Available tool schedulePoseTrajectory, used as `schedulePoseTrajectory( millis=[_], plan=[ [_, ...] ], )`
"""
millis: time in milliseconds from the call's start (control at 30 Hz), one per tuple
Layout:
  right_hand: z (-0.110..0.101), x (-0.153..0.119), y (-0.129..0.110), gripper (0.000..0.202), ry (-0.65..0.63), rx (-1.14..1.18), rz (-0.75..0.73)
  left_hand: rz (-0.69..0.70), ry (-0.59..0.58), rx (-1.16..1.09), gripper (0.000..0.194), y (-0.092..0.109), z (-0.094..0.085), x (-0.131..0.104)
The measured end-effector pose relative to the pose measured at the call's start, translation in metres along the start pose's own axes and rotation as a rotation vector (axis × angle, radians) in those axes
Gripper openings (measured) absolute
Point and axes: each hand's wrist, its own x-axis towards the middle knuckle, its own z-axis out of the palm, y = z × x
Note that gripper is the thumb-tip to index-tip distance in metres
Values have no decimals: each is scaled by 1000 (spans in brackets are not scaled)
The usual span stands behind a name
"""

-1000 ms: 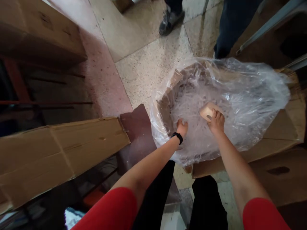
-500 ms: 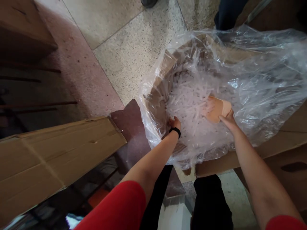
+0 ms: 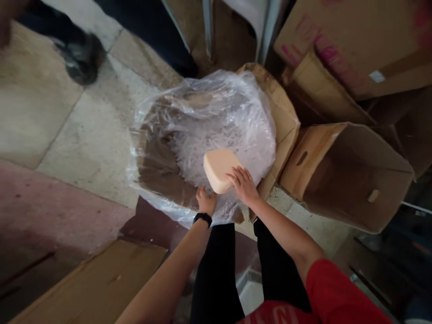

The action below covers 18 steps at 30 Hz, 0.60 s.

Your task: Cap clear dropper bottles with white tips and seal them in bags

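A peach-coloured rounded container (image 3: 221, 168) is over a box lined with clear plastic (image 3: 229, 83), which holds many small whitish pieces (image 3: 192, 148). My right hand (image 3: 243, 185) grips the container at its right side, fingers lying over its edge. My left hand (image 3: 205, 201), with a black band on the wrist, is just below the container's lower left corner, at the near side of the lined box. Its fingers are partly curled, and what they hold, if anything, is hidden.
An open cardboard box (image 3: 354, 180) stands at the right, with a marked carton (image 3: 364, 45) behind it. Another carton (image 3: 124, 274) lies at the lower left. A person's dark shoe (image 3: 81, 63) is on the tiled floor at the upper left.
The view has swung to the right. The container has come up off the whitish pieces, turned over and moved closer to my left hand, with my right hand still on it.
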Motion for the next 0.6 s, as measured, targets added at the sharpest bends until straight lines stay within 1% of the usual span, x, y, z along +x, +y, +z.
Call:
schedulePoseTrajectory(
  millis=[67,133,200,267,333,400,500,600],
  plan=[
    [-16,-14,-12,51,15,44,-8,-10,16,42,49,3,-15,-21],
    [-35,-32,-22,47,26,102,-21,-6,15,69,47,8,-31,-46],
    [-57,-53,-30,44,56,164,-17,4,-2,85,45,13,-44,-75],
    [-78,-79,-34,47,119,230,21,4,-31,96,40,18,-52,-106],
    [-97,-108,-33,52,210,303,98,3,-73,103,39,23,-55,-138],
    [-114,-137,-27,54,315,391,208,7,-130,109,37,29,-54,-169],
    [-135,-177,-14,47,430,564,377,45,-238,114,33,37,-50,-210],
    [-151,-218,-1,40,533,745,541,94,-326,128,30,43,-48,-246]
  ],
)
